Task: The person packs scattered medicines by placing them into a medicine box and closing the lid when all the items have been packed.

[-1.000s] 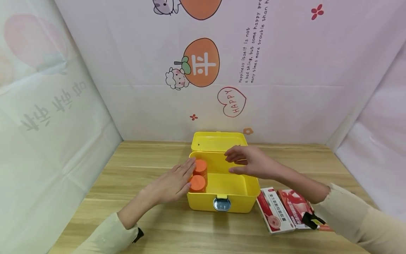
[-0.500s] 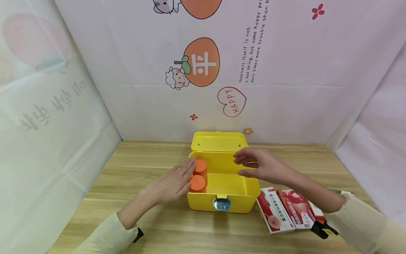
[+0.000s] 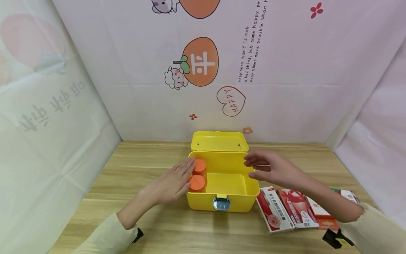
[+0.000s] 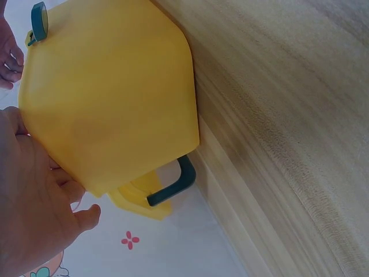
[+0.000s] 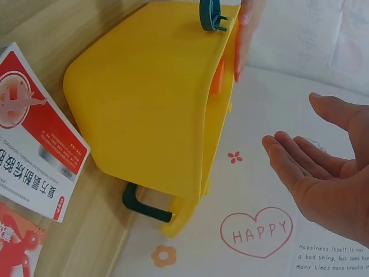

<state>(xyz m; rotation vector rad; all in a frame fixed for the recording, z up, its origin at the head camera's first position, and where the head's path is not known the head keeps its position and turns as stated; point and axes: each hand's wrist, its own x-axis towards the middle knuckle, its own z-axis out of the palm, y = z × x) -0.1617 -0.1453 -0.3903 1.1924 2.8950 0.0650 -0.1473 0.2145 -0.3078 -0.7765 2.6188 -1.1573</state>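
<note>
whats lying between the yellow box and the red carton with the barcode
A white-and-red carton lies between the yellow box and the red carton, in the head and right wrist views.

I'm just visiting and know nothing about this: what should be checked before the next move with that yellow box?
1. Lid open: ok, tipped back behind the yellow box.
2. Room inside: ok, bare floor shows right of the orange containers.
3. Visible orange containers upright: ok, tops facing up.
4. Right hand free: ok, holding nothing.
5. Left hand off the containers: cannot tell, fingers lie over the left rim.
6. Cartons fully in view: not ok, the right forearm covers some.
</note>
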